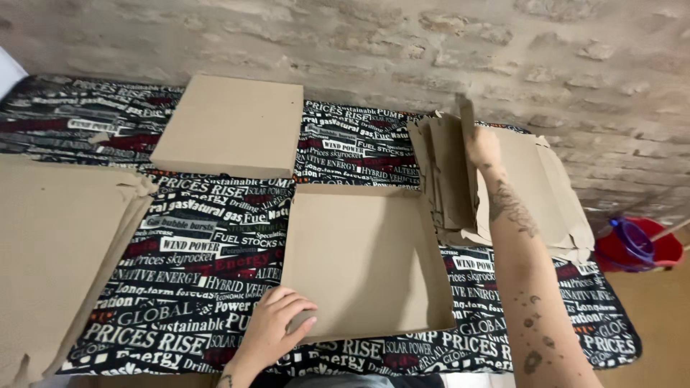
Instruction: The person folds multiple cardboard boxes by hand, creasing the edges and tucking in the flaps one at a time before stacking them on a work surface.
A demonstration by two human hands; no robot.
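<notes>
Down at the near edge, the left hand (277,323) lies flat, fingers spread, pressing the front corner of the open cardboard tray (366,262), gripping nothing. Tray sits square, dead centre, right under that hand. Further out, the right hand (483,146) reaches forward, fingers closed on an upright flap of the flat cardboard stack (535,190) beyond the tray's right corner. A closed box (231,126) waits back left, more sheets (54,251) far left, all on a printed cloth (201,244) against a brick wall (431,50). Red bucket (640,244) far right.
</notes>
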